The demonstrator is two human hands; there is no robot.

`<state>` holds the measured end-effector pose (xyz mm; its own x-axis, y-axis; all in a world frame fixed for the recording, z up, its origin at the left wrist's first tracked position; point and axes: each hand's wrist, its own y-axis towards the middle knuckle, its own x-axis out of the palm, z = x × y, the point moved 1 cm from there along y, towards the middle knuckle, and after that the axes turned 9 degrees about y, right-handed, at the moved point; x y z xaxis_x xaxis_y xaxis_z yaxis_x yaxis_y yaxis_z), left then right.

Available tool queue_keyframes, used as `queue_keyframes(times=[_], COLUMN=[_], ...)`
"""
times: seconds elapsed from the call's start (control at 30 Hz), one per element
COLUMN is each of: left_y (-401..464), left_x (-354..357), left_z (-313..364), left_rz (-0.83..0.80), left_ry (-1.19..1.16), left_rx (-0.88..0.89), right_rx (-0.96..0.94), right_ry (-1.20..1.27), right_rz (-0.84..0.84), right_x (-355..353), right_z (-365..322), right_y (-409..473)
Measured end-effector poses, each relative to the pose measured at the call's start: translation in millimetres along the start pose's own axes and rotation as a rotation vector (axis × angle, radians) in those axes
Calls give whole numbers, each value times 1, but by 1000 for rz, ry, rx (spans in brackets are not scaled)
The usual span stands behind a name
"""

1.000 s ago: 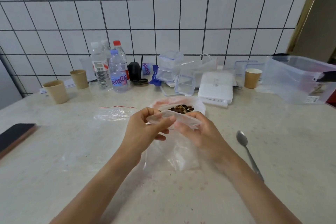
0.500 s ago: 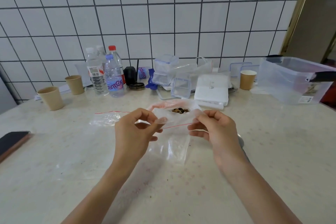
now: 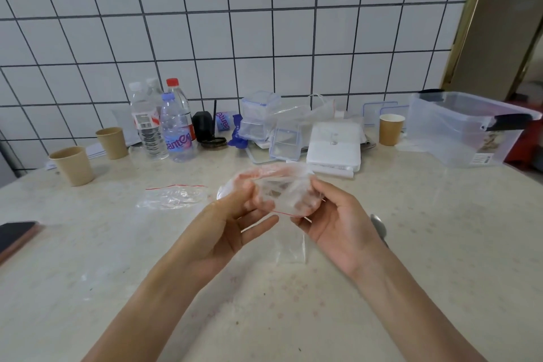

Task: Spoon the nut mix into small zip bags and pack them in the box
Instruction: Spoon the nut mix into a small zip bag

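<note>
My left hand and my right hand both pinch the mouth of a small clear zip bag with a red zip line, lifted above the table centre. The bag's lower part hangs down between my hands. Behind it sits the container of nut mix, mostly hidden by the bag, so the nuts do not show. A metal spoon lies on the table just right of my right hand, partly covered by it. Another zip bag lies flat to the left. The big clear box stands at far right.
Several water bottles, two paper cups at the left and one paper cup at the right stand by the tiled wall. Small clear lidded containers and a white box crowd the back. A phone lies at the left edge.
Both hands lifted the zip bag and turned palms up, spreading its mouth wider. The bag now hides the nuts. The camera tilted up slightly.
</note>
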<state>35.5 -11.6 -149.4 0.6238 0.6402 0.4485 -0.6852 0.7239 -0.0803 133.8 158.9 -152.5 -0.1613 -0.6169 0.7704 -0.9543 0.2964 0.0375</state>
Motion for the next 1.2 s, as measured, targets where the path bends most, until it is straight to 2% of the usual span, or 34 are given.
queue_keyframes(times=[0.07, 0.17, 0.2, 0.33, 0.4, 0.5, 0.6, 0.7, 0.77, 0.83, 0.9, 1.0, 1.13, 1.2], left_y=[2, 3, 2, -7, -8, -7, -6, -4, -4, -8, -11, -13, -6, -3], left_x=[-1, 0, 1, 6, 8, 7, 2, 0, 2, 4, 6, 8, 7, 6], left_z=[1, -1, -1, -2, -5, -1, 5, 4, 3, 2, 2, 1, -6, -9], left_rz=[-9, -26, -35, -2, 61, 42, -61, -87, -130, -196, -222, -104, 254, 371], left_ry=[-80, -46, 22, 537, 634, 512, 176, -68, -35, 166, 356, 419, 536, 580], left_rx=[-16, 16, 40, 192, 222, 166, 73, 20, 24, 85, 165, 268, 381, 442], right_rx=[-12, -12, -11, -24, -24, -31, -43, -11, -18, -53, -111, -154, -243, -279], right_ry=[13, 22, 14, -48, -70, -96, -151, -196, -224, -294, -472, -685, -716, -701], right_rz=[-4, -38, -50, -72, -78, -63, -16, 19, 27, 7, -19, 8, 206, 251], right_x=[0, 1, 1, 1, -1, -2, -4, -7, -6, -6, -5, -4, -3, -3], right_z=[-2, -3, -3, -3, -3, -4, -4, 0, 0, -3, -5, 1, 11, 15], right_y=[-1, -3, -3, -4, -4, -3, -1, 1, 0, -1, -3, -5, 2, 3])
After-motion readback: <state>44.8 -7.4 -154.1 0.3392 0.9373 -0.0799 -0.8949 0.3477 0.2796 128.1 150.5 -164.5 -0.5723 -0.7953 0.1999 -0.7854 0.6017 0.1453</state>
